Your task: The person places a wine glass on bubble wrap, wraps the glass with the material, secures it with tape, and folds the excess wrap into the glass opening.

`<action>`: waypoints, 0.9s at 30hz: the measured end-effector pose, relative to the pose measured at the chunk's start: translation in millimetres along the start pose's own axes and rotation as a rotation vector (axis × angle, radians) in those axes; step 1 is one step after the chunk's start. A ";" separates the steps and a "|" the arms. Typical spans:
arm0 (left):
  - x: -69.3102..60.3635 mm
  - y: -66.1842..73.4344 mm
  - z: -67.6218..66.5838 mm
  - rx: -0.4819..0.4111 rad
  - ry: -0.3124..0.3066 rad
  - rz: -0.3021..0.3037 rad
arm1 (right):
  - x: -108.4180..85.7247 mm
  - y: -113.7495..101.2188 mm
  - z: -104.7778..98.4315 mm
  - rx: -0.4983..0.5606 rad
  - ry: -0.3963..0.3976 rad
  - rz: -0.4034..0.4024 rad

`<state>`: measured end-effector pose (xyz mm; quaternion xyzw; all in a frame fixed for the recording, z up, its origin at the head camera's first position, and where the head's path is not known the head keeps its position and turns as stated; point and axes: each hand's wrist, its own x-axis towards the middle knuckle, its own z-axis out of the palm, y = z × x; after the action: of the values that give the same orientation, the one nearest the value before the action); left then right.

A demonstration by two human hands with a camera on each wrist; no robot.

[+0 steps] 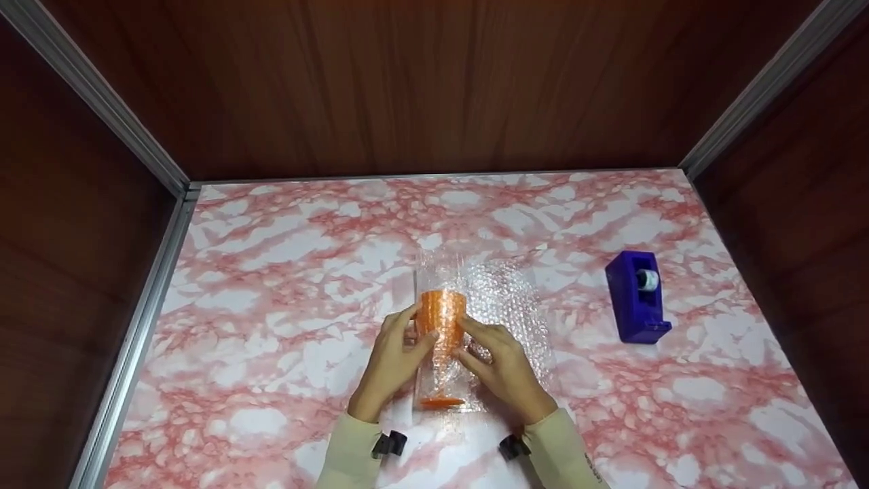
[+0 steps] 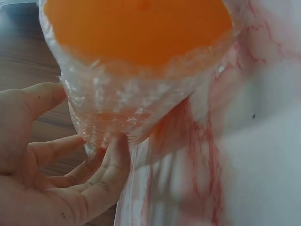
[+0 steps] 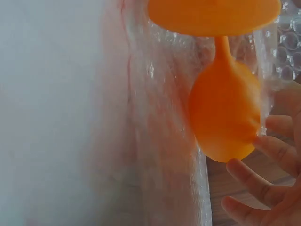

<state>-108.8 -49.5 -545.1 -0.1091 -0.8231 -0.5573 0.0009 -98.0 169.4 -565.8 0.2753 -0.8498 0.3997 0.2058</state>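
Observation:
An orange stemmed goblet lies on its side with its foot toward me, under a layer of clear bubble wrap. My left hand holds the goblet's left side through the wrap, thumb on top. From the other side my right hand holds it, thumb and fingers against the wrapped bowl. The left wrist view shows the fingers against the wrap below a broad orange round. In the right wrist view the foot, stem and bowl show, with fingertips touching the bowl's edge.
A purple tape dispenser with a roll of tape stands to the right. More bubble wrap spreads flat right of the goblet. The tabletop has a red-and-white marbled pattern, with dark wood panels around it.

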 end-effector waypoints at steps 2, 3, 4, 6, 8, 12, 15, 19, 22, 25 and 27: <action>0.1 -0.2 0.3 -0.001 -0.011 0.004 | -1.2 0.8 -1.0 0.007 0.000 0.008; 0.1 0.0 0.3 -0.004 -0.020 0.001 | -1.6 1.3 -1.4 0.010 0.001 0.012; 0.1 0.3 0.3 -0.005 -0.030 0.000 | -2.1 1.7 -1.7 0.011 0.000 0.017; 0.2 1.3 0.0 -0.013 -0.053 -0.008 | -3.1 2.3 -2.1 0.012 0.000 0.034; 0.3 2.1 0.1 -0.025 -0.069 -0.013 | -4.2 3.2 -1.9 0.020 -0.003 0.054; 0.1 2.9 1.1 -0.019 -0.066 0.007 | -7.3 4.5 -0.6 0.101 -0.007 0.104; -0.7 3.0 2.0 -0.004 -0.054 0.021 | -9.8 4.1 0.5 0.154 -0.011 0.145; -0.6 2.6 3.1 -0.011 -0.041 0.002 | -10.9 2.4 0.4 0.167 -0.017 0.188; -1.1 2.6 2.9 -0.005 -0.038 -0.027 | -10.5 1.3 -0.7 0.186 -0.027 0.204; -1.7 3.1 2.6 0.017 -0.033 -0.038 | -10.1 0.5 -2.4 0.192 -0.048 0.224; -1.8 2.2 2.9 0.025 -0.027 -0.028 | -9.2 -0.1 -3.9 0.190 -0.064 0.234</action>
<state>-106.4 -46.3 -544.4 -0.1053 -0.8312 -0.5456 -0.0166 -90.4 175.2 -568.6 0.2052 -0.8405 0.4906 0.1036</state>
